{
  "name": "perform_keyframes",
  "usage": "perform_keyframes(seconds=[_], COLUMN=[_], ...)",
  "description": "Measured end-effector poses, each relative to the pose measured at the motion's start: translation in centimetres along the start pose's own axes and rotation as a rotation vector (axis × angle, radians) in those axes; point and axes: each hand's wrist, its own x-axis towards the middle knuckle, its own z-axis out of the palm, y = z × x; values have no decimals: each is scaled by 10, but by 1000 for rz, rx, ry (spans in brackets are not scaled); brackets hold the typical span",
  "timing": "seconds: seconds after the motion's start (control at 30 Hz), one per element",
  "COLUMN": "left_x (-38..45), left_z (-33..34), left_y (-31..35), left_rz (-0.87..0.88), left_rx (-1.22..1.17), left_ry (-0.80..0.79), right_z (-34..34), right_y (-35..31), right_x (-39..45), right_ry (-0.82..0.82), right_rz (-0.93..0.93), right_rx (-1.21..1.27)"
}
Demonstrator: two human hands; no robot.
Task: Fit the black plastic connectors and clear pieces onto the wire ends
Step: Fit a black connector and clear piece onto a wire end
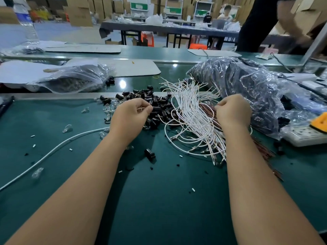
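on the green bench (53,112), left hand (130,114) pinches a thin white wire; right hand (232,111) curls into the wire bundle (191,110), hold unclear. light, floppy: grip near the ends.

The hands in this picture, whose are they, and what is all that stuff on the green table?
They belong to a person wearing a camera on their head, so you look down as they do. The left hand pinches a thin wire end. The right hand is curled over the bundle of white wires; what it holds is hidden. Between them lies a pile of black connectors, with small clear pieces scattered on the green table. Plastic bags sit behind.
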Motion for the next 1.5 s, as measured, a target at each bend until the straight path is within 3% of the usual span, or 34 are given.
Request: perform_keyframes(seconds=[0.13,0.23,0.3,0.4,0.5,0.6,0.83,0.9,1.0,1.07,1.13,1.23,1.33,1.5], left_x=[1,-1,-1,1,6,8,10,8,2,1,0,-1,-2,-2], left_z=[-1,-2,-5,-17,-26,-29,-37,-33,-19,-12,-12,-16,-18,-19], left_y=[-1,-2,-1,1,-5,-8,-12,-9,-2,-2,-4,-4,-2,1], left_rz=[-44,-40,-12,85,93,82,-4,89,203,161,76,5,54,74], left_rx=[-27,-2,56,58,-75,-94,-156,-28,138,169,172,86,20,-73], left_ry=[22,120,289,622,789,806,871,826,557,415,425,517,443,324], right_z=[-11,-21,-23,-11,17,36,40,43,49,53,56,58,58,59], right_y=[-35,-81,-102,-114,-105,-96,-85,-86,-93,-98,-99,-100,-107,-112], right_x=[-9,-19,-23,-35,-53,-61,-55,-55,-61,-66,-71,-78,-88,-93], right_ry=[214,327,344,99,-80,-190,-152,-185,-308,-410,-518,-701,-818,-775], right_rz=[-293,-500,-416,-129,-17,40,157,104,110,192,238,143,77,103], right_rx=[107,614,1008,1404,1338,1303,1368,1338,1451,1611,1699,1602,1488,1483])
